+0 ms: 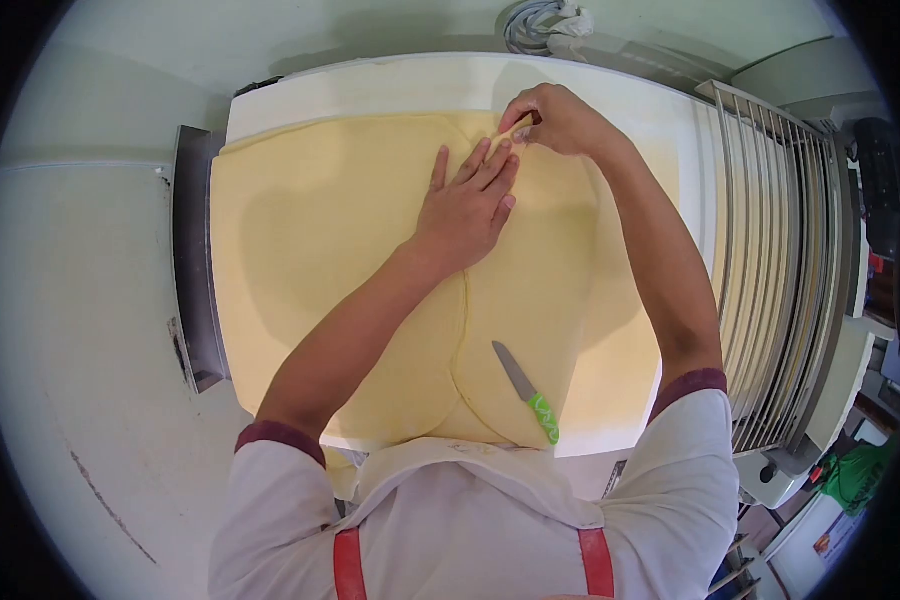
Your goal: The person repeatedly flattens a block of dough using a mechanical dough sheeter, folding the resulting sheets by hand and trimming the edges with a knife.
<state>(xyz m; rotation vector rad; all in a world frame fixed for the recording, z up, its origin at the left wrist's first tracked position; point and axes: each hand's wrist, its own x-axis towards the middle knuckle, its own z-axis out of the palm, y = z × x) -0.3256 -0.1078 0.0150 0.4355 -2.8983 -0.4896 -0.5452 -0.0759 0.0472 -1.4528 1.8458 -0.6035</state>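
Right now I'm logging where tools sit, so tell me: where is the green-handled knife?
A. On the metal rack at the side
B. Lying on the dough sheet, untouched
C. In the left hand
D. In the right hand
B: the knife lies on the dough sheet, near the person's body, while the left hand presses flat and the right hand pinches the dough's far edge.

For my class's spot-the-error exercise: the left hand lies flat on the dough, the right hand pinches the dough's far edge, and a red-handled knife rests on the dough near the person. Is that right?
Not quite. The knife has a green handle, not red, as the head view shows. The rest holds: the left hand lies flat on the dough, the right hand pinches its far edge, and the knife rests on the dough near the person.
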